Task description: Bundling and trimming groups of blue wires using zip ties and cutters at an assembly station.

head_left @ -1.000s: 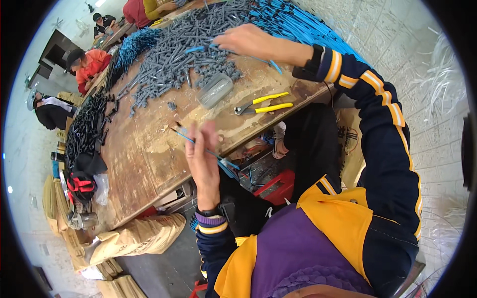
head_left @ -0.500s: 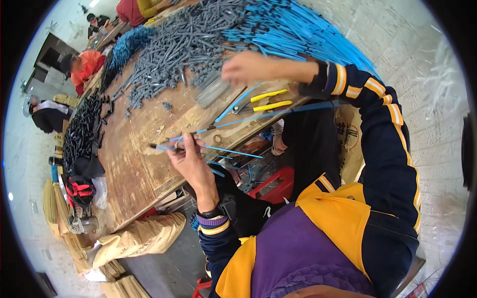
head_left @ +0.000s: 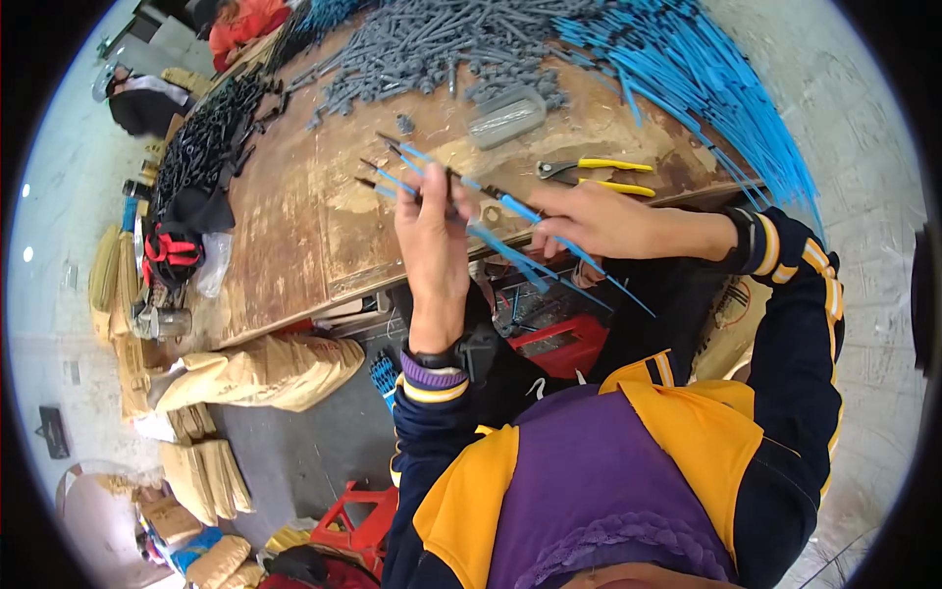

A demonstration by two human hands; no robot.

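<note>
My left hand [head_left: 432,231] is closed round several thin blue rods [head_left: 394,179] with dark tips, which fan out past its fingers over the table's front edge. To its right, my right hand [head_left: 599,218] has its fingers closed on another blue rod [head_left: 579,253] with a black piece at its upper end, slanting down toward my lap. The black piece is close to the left hand's fingers; whether it touches the rods there I cannot tell. Just beyond the right hand lie pliers [head_left: 616,164] with yellow handles.
On the wooden table [head_left: 285,216] are a heap of grey tubular parts [head_left: 422,49], a clear plastic tray [head_left: 507,118], piled blue rods [head_left: 706,88] at right and black parts [head_left: 206,128] at left. Paper sacks [head_left: 275,373] and a red stool [head_left: 358,520] stand below. A person in orange [head_left: 235,34] sits far left.
My right hand has come down from above the clear tray to beside the left and now holds a blue rod. My left hand has risen slightly. The whole view has shifted.
</note>
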